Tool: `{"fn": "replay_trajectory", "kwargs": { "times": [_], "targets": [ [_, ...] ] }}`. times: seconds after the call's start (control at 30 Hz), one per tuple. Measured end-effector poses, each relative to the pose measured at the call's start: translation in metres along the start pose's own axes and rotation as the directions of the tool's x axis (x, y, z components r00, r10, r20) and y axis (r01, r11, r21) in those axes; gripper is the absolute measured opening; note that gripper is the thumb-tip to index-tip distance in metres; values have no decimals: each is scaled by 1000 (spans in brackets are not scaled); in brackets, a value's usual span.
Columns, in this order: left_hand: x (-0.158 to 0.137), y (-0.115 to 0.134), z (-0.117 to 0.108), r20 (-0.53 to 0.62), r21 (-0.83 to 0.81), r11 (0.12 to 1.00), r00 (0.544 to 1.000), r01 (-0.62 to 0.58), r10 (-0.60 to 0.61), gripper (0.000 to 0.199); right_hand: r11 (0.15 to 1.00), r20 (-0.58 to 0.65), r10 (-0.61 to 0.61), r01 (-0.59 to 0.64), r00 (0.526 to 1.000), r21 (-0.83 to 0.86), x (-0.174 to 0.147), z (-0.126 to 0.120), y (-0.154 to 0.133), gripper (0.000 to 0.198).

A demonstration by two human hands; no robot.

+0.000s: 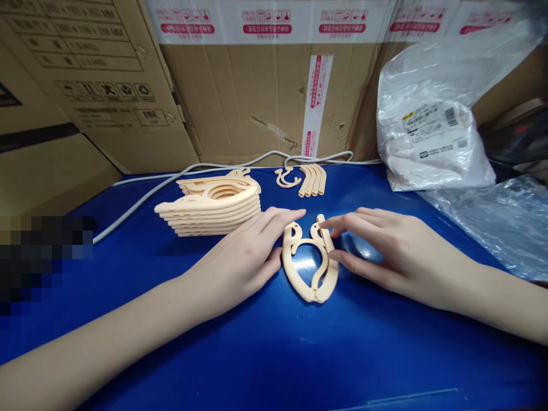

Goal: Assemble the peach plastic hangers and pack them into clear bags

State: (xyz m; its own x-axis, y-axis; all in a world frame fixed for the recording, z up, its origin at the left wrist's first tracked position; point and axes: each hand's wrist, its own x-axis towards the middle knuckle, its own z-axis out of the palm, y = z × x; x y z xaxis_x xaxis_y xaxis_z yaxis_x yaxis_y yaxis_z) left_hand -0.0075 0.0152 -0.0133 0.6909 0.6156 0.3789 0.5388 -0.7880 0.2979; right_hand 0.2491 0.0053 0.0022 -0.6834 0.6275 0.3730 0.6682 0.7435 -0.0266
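Table (274,365): blue and glossy, with a pale streak along its near edge, right of centre.
Hanger (294,278): folded, lying flat mid-table between the two hands; its joined end is near, its two arms point far, and a curved hook lies between them.
Left hand (256,246): open, fingers loosely bent, at the hanger's left arm; the index finger reaches out past that arm's far end, and the thumb is just beside its outer edge.
Right hand (387,245): fingers bent and spread, index tip and thumb at the bar; whether they grip it or only press, I cannot tell.
Bar (325,235): a straight, pale piece along the hanger's right arm, reaching beyond its far end.
Stack (209,208): several pale hangers laid one on another, left of and farther than the hanger in work.
Clear sheet (492,222): crumpled plastic on the right of the table.
Curved pieces (313,180): four, side by side, beyond the hanger.
Loose hooks (286,180): just left of the curved pieces.
Bag (432,142): white, labelled, standing far right.
Cable (188,169): white, running along the far edge and down the left.
Boxes (248,85): brown cardboard, far and left, printed and taped.
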Motion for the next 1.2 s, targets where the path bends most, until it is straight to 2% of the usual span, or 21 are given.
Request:
{"fn": "replay_trajectory", "kwargs": {
  "times": [0.13, 0.27, 0.33, 0.4, 0.53, 0.7, 0.83, 0.93, 1.0, 1.07, 1.13, 1.2],
  "targets": [
    [0, 4, -2, 10, 42, 999, 1000, -11, 11, 53, 999, 56, -53, 53, 997, 12, 1, 0, -1, 43],
    [-1, 10, 0, 40, 40, 999, 999, -24, 23, 58, 985, 181, -171, 163, 968, 57, 1, 1, -2, 72],
    [-2, 11, 1, 70, 36, 999, 997, -26, 24, 65, 977, 223, -211, 195, 952, 90, 1, 1, -2, 72],
    [-3, 11, 1, 93, 38, 999, 996, -14, 10, 70, 976, 219, -206, 183, 954, 120, 1, 2, -1, 70],
    [-4, 12, -1, 89, 56, 998, 995, 36, -41, 85, 991, 137, -103, 89, 985, 99, 4, 2, 4, 81],
    [-2, 13, -1, 92, 57, 996, 993, 64, -69, 91, 991, 107, -92, 80, 990, 106, 6, 3, 6, 74],
    [-3, 15, -3, 117, 55, 997, 991, 55, -61, 76, 985, 113, -95, 78, 989, 152, 7, 0, 4, 71],
    [-4, 19, -8, 111, 67, 997, 992, 46, -53, 74, 973, 73, -8, -9, 997, 232, 7, -6, 8, 52],
    [-3, 20, -15, 65, 70, 996, 997, 47, -52, 76, 953, 2, 84, -81, 996, 291, 6, -9, 15, 42],
    [-1, 20, -27, -7, 70, 997, 999, 34, -34, 76, 934, -34, 159, -139, 987, 329, 4, -10, 23, 42],
    [3, 17, -43, -89, 77, 997, 996, 14, -8, 77, 934, -29, 166, -148, 986, 326, 3, -8, 29, 44],
    [5, 10, -64, -150, 102, 993, 988, 62, -46, 79, 950, -17, 122, -112, 992, 293, 2, -5, 31, 45]
  ]
}}
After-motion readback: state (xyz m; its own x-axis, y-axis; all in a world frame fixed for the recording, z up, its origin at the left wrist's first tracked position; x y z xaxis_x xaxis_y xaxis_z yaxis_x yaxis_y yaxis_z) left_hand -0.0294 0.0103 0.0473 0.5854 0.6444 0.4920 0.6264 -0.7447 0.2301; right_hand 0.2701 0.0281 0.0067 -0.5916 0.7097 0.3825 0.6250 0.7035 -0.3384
